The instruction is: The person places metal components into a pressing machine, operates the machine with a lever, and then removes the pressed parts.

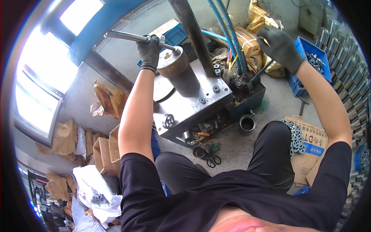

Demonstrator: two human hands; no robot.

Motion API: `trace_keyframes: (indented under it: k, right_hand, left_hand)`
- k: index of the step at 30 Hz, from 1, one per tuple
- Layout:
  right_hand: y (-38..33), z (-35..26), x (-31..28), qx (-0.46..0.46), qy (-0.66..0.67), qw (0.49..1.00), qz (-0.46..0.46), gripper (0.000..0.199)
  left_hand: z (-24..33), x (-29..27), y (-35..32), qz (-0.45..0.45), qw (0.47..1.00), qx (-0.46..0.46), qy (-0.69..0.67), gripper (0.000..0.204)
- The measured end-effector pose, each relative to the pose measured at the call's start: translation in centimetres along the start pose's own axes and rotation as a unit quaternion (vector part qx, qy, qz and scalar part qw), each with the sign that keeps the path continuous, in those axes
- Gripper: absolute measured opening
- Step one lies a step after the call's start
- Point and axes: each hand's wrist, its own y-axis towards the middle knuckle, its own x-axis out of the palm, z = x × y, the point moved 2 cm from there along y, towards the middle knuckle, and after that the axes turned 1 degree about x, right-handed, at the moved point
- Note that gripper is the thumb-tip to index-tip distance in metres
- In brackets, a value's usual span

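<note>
My left hand (148, 53), in a dark glove, is closed around a long, stepped metal shaft (127, 36). The shaft's thinner right end meets a small metal piece on top of a steel cylinder (185, 75). That cylinder stands on a thick metal block (193, 110), which also carries small bearings (216, 89) and a spoked metal wheel (168, 121). At the upper right, my gloved right hand (281, 48) has its fingers curled over the top of a dark lever (263, 71). The lever's upper end disappears under the hand, so its grip is partly hidden.
Dark posts (191, 33) and blue pipes (234, 38) rise behind the block. Scissors (213, 161) and a metal pot (247, 123) sit on the floor. Metal rings (295, 139) lie on cardboard at right, near a blue parts crate (313, 58). White sacks (96, 189) are at left.
</note>
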Motion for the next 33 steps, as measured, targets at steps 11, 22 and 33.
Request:
trace_keyframes:
  k: [11,22,33]
  right_hand:
    - [4.5,4.1,5.2,0.157,-0.072,0.982,-0.076,0.025]
    - [4.7,2.9,3.9,0.193,-0.059,0.969,-0.144,0.032]
    - [1.6,0.2,1.3,0.189,-0.008,0.964,-0.186,0.04]
  left_hand:
    - [0.1,0.7,-0.2,0.011,0.999,-0.015,0.036,0.027]
    - [0.0,0.9,2.2,-0.028,0.962,0.011,0.27,0.033]
    - [-1.8,2.6,6.2,-0.081,0.876,0.049,0.472,0.043]
